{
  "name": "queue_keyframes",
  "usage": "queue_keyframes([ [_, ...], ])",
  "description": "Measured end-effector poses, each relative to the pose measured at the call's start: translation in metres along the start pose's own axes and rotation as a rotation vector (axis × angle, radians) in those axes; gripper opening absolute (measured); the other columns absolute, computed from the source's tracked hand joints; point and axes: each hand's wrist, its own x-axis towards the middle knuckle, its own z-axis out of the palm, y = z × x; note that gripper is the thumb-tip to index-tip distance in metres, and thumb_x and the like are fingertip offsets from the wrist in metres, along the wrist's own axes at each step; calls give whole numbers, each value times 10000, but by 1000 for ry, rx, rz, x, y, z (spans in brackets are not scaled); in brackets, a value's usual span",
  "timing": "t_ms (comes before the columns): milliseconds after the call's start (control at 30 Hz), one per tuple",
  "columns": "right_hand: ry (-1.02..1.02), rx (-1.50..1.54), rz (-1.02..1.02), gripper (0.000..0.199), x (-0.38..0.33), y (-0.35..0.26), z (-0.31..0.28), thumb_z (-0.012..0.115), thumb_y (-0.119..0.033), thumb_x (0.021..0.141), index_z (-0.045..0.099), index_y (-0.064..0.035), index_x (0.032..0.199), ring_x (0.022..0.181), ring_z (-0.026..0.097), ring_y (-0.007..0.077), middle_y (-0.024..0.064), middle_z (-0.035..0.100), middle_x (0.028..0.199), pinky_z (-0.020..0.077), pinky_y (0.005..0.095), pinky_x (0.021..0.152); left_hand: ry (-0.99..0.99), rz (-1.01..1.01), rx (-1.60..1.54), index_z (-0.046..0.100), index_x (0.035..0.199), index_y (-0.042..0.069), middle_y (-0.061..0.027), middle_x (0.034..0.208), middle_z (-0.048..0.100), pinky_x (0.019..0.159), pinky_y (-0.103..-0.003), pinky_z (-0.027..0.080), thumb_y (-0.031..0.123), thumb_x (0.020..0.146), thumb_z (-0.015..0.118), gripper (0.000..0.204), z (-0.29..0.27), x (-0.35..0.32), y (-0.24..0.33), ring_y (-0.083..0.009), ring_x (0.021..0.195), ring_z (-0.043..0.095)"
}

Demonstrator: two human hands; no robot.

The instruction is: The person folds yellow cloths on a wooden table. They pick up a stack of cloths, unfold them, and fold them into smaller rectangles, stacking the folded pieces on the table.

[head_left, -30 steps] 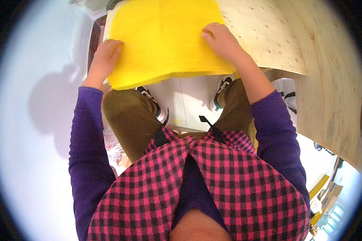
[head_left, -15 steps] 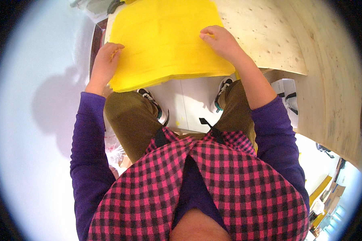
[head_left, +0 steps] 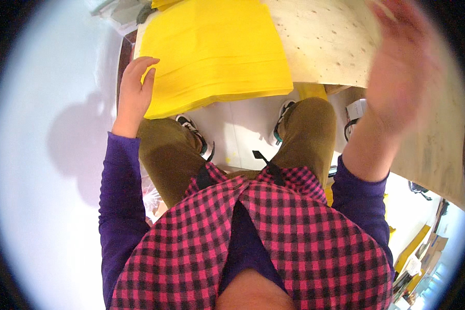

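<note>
Fingers at yellow stack; right hand blurred.

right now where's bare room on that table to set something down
The bare plywood table right of the yellow sheet stack is free, under the raised right hand. The left edge is crowded: the left hand rests against the stack.

Plywood table — yellow sheet stack on it
</note>
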Motion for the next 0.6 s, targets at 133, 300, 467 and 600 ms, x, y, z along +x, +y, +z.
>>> queue_keyframes([
  [133, -330, -16, -62, 364, -7, -102, -21, 419, -449, 952, 569, -248, 1214, 906, 527, 188, -1, 601, 1087, 386, 366, 779, 58, 24, -25, 625, 1076, 32, -173, 1139, 601, 980, -397, 406, 39, 889, 538, 206, 1, -27, 22, -343, 1119, 536],
  [300, -642, -6, -34, 346, -23, -165, -18, 432, -469, 944, 576, -284, 1199, 846, 535, 167, -33, 618, 1038, 392, 340, 733, 43, -41, -108, 619, 1078, 25, -170, 1137, 599, 976, -384, 408, 14, 879, 539, 215, 6, -60, 49, -329, 1112, 542],
  [467, -719, -14, -21, 353, -29, -184, -16, 426, -457, 945, 573, -261, 1198, 867, 534, 175, -18, 616, 1049, 388, 346, 756, 15, -78, -165, 617, 1079, 30, -165, 1139, 594, 966, -372, 414, -8, 860, 546, 234, 11, -79, 71, -313, 1101, 544],
  [600, -693, -19, -17, 359, -33, -188, -18, 421, -448, 946, 571, -242, 1198, 884, 533, 182, -6, 614, 1058, 385, 351, 774, 22, -51, -132, 616, 1077, 33, -157, 1133, 596, 958, -372, 415, 4, 863, 551, 225, 9, -78, 79, -311, 1094, 545],
])
